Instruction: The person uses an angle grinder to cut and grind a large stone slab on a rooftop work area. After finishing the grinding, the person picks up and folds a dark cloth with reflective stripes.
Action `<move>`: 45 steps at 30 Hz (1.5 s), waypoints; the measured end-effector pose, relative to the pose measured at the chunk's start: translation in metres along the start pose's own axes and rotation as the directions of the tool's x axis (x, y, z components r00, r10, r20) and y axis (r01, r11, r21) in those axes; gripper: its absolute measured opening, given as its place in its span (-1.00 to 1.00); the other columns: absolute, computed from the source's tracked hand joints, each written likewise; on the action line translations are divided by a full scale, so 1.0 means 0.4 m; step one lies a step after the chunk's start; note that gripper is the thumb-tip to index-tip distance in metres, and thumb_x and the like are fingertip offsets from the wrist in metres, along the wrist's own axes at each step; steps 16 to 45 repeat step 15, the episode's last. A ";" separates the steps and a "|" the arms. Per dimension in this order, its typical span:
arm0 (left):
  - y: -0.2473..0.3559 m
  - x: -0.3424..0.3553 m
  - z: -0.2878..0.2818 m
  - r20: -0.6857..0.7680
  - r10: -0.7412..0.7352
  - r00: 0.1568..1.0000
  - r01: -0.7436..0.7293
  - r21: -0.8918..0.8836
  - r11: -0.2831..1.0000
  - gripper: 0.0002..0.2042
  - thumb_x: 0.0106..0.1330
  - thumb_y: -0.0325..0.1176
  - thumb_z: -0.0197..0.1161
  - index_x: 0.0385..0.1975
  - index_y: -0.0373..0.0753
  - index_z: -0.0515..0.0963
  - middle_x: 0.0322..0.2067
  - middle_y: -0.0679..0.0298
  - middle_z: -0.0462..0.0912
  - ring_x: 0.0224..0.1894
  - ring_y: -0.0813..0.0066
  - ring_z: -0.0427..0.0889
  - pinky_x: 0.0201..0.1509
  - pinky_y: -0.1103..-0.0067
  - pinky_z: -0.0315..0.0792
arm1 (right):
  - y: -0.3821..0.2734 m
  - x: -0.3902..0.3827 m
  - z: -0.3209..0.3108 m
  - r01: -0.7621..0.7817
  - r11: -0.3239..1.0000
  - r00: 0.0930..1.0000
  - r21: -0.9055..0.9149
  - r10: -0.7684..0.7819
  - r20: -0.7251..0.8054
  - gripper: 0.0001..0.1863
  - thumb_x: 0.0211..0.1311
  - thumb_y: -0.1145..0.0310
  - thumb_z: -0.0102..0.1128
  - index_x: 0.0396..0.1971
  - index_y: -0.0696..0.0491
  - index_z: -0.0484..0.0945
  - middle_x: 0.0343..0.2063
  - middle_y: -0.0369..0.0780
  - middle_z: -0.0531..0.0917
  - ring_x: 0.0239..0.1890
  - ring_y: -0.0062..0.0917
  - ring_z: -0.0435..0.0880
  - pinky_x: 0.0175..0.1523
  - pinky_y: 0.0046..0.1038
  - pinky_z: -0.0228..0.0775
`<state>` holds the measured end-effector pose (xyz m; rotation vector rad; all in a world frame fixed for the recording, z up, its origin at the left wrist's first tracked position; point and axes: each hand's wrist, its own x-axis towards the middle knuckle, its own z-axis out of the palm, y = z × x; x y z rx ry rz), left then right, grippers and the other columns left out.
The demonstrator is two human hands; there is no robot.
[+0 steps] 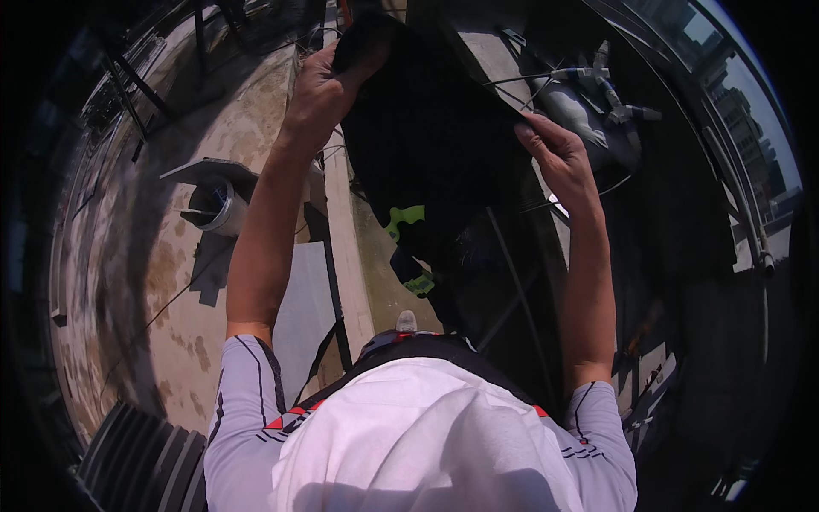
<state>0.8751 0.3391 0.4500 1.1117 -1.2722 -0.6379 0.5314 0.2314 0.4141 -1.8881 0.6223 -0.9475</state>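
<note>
A black piece of clothing (435, 128) with bright green printed patches hangs spread out in front of me; its exact kind is too dark to tell. My left hand (328, 90) grips its upper left edge, fingers closed on the cloth. At the other side, my right hand (559, 158) pinches the right edge between thumb and fingers. Both arms reach forward, so the cloth is stretched between them. Its lower end falls toward my waist, and part of it merges with the dark shadow behind.
A white bucket (229, 212) with a dark board over it stands to the left on stained concrete (183, 282). Pale pipes (607, 90) lie at the far right beside a white bag (573, 111). Dark ribbed material (141, 456) sits at lower left. Railing pipes (738, 183) run along the right.
</note>
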 end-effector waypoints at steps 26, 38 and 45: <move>0.165 -0.318 0.163 0.362 -0.031 0.932 0.134 -0.262 0.956 -0.59 0.40 -0.27 0.55 0.11 -0.42 0.71 -0.14 0.25 0.85 -0.07 0.52 0.79 0.14 0.56 0.65 | -0.391 -0.059 0.126 0.497 0.864 0.868 0.085 -0.497 -0.023 -0.24 0.38 0.03 0.58 0.46 0.05 0.56 0.29 -0.01 0.68 0.04 -0.35 0.80 0.14 -0.36 0.65; 0.165 -0.318 0.163 0.362 -0.031 0.932 0.134 -0.262 0.956 -0.59 0.40 -0.27 0.55 0.11 -0.42 0.71 -0.14 0.25 0.85 -0.07 0.52 0.79 0.14 0.56 0.65 | -0.391 -0.059 0.126 0.497 0.864 0.868 0.085 -0.497 -0.023 -0.24 0.38 0.03 0.58 0.46 0.05 0.56 0.29 -0.01 0.68 0.04 -0.35 0.80 0.14 -0.36 0.65; 0.165 -0.318 0.163 0.362 -0.031 0.932 0.134 -0.262 0.956 -0.59 0.40 -0.27 0.55 0.11 -0.42 0.71 -0.14 0.25 0.85 -0.07 0.52 0.79 0.14 0.56 0.65 | -0.391 -0.059 0.126 0.497 0.864 0.868 0.085 -0.497 -0.023 -0.24 0.38 0.03 0.58 0.46 0.05 0.56 0.29 -0.01 0.68 0.04 -0.35 0.80 0.14 -0.36 0.65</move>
